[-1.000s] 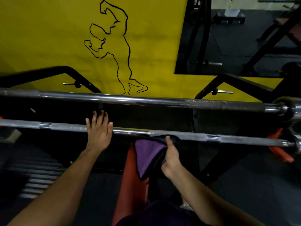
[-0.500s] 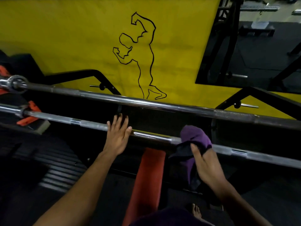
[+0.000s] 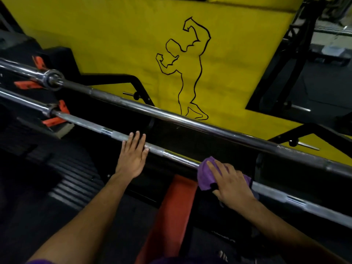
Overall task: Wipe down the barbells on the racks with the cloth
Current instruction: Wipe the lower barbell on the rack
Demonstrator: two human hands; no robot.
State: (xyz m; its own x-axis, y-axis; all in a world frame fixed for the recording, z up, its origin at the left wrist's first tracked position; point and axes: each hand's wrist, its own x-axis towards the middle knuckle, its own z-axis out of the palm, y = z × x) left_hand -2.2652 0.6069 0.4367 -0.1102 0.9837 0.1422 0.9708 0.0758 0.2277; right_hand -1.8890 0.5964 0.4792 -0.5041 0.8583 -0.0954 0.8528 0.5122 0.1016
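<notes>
Two steel barbells run across the view from upper left to lower right. The near barbell (image 3: 171, 156) lies lower; the far barbell (image 3: 190, 120) sits higher, in front of the yellow wall. My left hand (image 3: 132, 155) rests flat on the near bar with straight fingers laid over its knurled part. My right hand (image 3: 231, 184) wraps a purple cloth (image 3: 204, 176) round the near bar further right, fingers curled over cloth and bar. The bar under the cloth is hidden.
A red bench pad (image 3: 171, 214) runs below the near bar between my arms. Orange rack hooks (image 3: 57, 119) carry the bars' left ends. Black rack arms (image 3: 133, 82) stand behind. A yellow wall (image 3: 114, 44) bears a bodybuilder outline; a mirror (image 3: 314, 73) is at right.
My right hand has brought the cloth up onto the near bar and closed over it. The view has swung left and tilted. My left hand stays on the bar.
</notes>
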